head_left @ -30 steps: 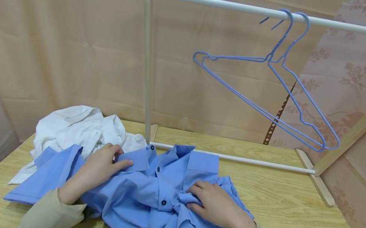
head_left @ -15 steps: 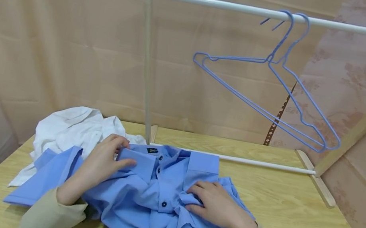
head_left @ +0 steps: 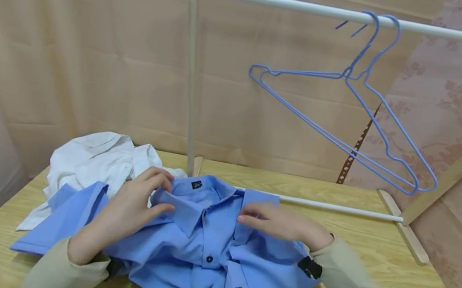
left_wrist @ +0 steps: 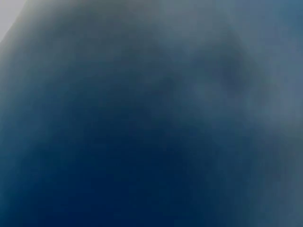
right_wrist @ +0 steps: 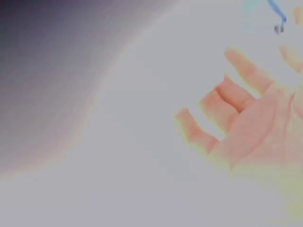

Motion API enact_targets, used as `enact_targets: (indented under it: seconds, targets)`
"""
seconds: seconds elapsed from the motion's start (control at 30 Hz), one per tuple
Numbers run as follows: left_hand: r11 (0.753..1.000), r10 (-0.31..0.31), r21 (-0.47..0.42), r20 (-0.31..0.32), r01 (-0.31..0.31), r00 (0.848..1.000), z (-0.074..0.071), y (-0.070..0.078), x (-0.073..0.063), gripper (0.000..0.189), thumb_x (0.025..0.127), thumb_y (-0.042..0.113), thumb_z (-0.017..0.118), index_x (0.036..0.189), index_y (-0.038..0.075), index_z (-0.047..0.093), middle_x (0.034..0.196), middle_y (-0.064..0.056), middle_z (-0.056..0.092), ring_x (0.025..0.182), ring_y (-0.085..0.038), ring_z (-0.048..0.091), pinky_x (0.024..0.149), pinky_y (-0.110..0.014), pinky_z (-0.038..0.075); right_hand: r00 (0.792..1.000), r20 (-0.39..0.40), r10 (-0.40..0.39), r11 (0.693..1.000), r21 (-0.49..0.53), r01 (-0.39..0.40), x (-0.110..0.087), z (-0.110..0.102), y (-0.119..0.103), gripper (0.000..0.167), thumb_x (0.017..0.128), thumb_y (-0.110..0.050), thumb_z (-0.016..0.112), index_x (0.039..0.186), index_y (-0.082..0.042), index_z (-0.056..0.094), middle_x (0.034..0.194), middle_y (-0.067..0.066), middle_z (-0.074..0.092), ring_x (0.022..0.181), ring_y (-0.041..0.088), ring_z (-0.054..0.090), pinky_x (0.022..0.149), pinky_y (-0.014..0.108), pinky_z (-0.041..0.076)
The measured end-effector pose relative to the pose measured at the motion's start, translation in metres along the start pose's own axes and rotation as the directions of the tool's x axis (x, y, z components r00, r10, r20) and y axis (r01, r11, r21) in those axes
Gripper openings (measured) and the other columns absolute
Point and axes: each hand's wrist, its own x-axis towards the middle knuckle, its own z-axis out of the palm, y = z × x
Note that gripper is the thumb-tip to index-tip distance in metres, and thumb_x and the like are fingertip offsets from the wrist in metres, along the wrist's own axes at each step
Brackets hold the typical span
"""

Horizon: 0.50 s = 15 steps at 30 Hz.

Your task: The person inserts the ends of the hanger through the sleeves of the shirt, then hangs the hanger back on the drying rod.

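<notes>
A blue button-up shirt (head_left: 180, 253) lies rumpled on the wooden table in the head view, its collar (head_left: 185, 213) standing up around a small black label. My left hand (head_left: 135, 204) is at the collar's left side, thumb in front and fingers curled at its edge. Over the shirt's right part, my right hand (head_left: 277, 221) is slightly blurred, its fingers loosely bent above the cloth. The right wrist view shows that hand (right_wrist: 251, 113) with fingers spread apart and nothing between them. Only dark blue blur fills the left wrist view.
A white garment (head_left: 92, 161) is bunched behind the shirt at left. Two blue wire hangers (head_left: 308, 121) hang on the white rail (head_left: 282, 2) of a rack behind. The rack's lower bar (head_left: 330, 206) runs just beyond the shirt. Curtains surround the table (head_left: 357, 267).
The collar has risen and opened under my left hand, exposing the label. My right hand has let go of the bunched cloth and moved up; that cloth now lies flatter.
</notes>
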Motion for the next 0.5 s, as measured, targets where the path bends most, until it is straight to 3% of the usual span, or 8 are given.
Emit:
enact_targets:
  seconds: [0.27, 0.5]
  targets:
    - [1.0, 0.017, 0.019, 0.008, -0.018, 1.0, -0.001, 0.004, -0.001, 0.025, 0.072, 0.012, 0.076, 0.085, 0.012, 0.055, 0.111, -0.003, 0.056, 0.099, -0.021, 0.058, 0.076, -0.037, 0.048, 0.994, 0.101, 0.036, 0.998, 0.038, -0.04, 0.009, -0.038, -0.001, 0.029, 0.095, -0.031, 0.045, 0.109, -0.011, 0.061, 0.103, 0.001, 0.062, 0.089, 0.01, 0.055, 0.078, 0.03, 0.045]
    - [0.995, 0.087, 0.047, 0.032, -0.088, 0.996, -0.004, 0.006, -0.003, 0.026, 0.073, 0.013, 0.076, 0.085, 0.014, 0.053, 0.112, -0.001, 0.055, 0.099, -0.019, 0.057, 0.073, -0.034, 0.048, 0.998, 0.057, 0.039, 0.994, 0.101, -0.044, 0.023, -0.05, 0.006, 0.031, 0.096, -0.031, 0.045, 0.114, -0.012, 0.06, 0.113, 0.005, 0.06, 0.103, 0.015, 0.054, 0.09, 0.038, 0.042]
